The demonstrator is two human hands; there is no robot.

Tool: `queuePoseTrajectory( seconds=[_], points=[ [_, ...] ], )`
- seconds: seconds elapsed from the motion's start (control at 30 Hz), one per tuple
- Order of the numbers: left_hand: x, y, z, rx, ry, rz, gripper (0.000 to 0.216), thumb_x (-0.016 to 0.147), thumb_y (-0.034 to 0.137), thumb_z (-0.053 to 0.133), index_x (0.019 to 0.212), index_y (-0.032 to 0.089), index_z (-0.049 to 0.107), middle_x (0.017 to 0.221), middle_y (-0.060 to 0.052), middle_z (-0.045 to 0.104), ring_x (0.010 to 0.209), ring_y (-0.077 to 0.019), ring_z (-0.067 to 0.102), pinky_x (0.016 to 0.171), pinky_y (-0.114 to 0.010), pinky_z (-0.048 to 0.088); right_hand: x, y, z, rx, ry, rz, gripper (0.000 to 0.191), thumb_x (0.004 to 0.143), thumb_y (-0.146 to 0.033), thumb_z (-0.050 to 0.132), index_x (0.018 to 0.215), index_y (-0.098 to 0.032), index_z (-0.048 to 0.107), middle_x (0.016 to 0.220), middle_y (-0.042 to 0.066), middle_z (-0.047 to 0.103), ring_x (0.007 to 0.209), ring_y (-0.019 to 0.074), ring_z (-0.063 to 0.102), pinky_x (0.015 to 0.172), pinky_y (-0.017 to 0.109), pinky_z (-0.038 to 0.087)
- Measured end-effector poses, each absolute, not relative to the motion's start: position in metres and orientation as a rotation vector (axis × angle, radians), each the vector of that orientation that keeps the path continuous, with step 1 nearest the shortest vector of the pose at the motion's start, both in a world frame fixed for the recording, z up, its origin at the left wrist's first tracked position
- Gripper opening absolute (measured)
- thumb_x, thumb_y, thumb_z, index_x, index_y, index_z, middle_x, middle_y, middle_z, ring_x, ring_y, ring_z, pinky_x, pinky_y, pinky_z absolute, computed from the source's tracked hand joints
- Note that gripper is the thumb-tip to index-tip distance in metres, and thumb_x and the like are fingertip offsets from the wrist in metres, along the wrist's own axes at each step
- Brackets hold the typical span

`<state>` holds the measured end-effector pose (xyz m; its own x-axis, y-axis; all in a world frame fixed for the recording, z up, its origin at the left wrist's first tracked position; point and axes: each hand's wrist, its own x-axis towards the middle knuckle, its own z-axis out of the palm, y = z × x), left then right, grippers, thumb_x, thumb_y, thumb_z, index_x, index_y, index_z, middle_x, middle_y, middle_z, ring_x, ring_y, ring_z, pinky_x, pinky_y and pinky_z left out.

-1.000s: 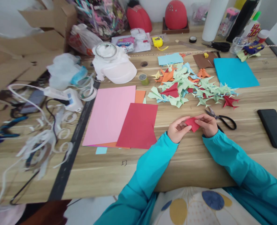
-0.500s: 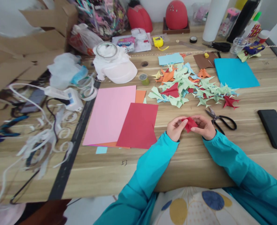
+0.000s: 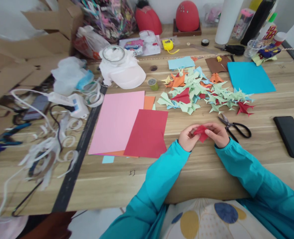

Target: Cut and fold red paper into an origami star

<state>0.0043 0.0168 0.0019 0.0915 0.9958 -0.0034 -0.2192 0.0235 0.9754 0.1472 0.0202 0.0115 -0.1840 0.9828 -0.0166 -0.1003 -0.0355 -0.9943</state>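
A small folded red paper (image 3: 201,132) is pinched between both my hands just above the wooden table (image 3: 199,172). My left hand (image 3: 188,138) grips its left side with thumb and fingers closed. My right hand (image 3: 218,134) holds its right side, fingers curled over it. Both arms wear teal sleeves. Black scissors (image 3: 233,125) lie right beside my right hand. A red paper sheet (image 3: 147,132) lies flat to the left of my left hand.
A pile of folded paper cranes (image 3: 201,91) sits behind my hands. A pink sheet (image 3: 118,119) and a blue sheet (image 3: 249,77) lie flat. A black phone (image 3: 290,135) rests at the right. White tape strips (image 3: 47,149), a cap (image 3: 123,71) and cardboard boxes (image 3: 27,43) crowd the left.
The red paper was turned and folded tighter between my fingers. My hands stayed at the same spot, moving slightly closer together.
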Motion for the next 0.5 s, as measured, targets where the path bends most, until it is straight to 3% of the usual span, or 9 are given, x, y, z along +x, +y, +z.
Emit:
queuePoseTrajectory(
  seconds=[0.17, 0.37, 0.5],
  points=[
    [0.0029, 0.0172, -0.0019, 1.06, 1.023, 1.217, 0.03, 0.062, 0.023, 0.068, 0.09, 0.013, 0.062, 0.081, -0.007, 0.067, 0.07, -0.0163, 0.062, 0.062, -0.027, 0.051, 0.1465, 0.0183, 0.0086, -0.933, -1.315, 1.463, 0.044, 0.058, -0.027, 0.076, 0.096, -0.019, 0.055, 0.09, 0.006, 0.067, 0.081, 0.0185, 0.064, 0.073, 0.033, 0.052],
    [0.0035, 0.0174, 0.0031, 1.094, 1.101, 1.256, 0.023, 0.064, 0.021, 0.064, 0.086, 0.013, 0.064, 0.083, -0.008, 0.068, 0.073, -0.0156, 0.062, 0.066, -0.026, 0.051, 0.1467, 0.0159, 0.0098, -0.974, -1.339, 1.485, 0.047, 0.06, -0.028, 0.075, 0.101, -0.02, 0.052, 0.092, 0.007, 0.065, 0.082, 0.0189, 0.063, 0.07, 0.033, 0.053],
    [0.0042, 0.017, 0.0005, 1.092, 1.071, 1.261, 0.023, 0.064, 0.022, 0.064, 0.085, 0.013, 0.063, 0.073, -0.006, 0.067, 0.065, -0.014, 0.061, 0.058, -0.024, 0.05, 0.1484, 0.0174, 0.0088, -1.013, -1.383, 1.432, 0.043, 0.064, -0.036, 0.071, 0.099, -0.019, 0.053, 0.09, 0.007, 0.065, 0.077, 0.0176, 0.062, 0.068, 0.031, 0.052]
  ],
)
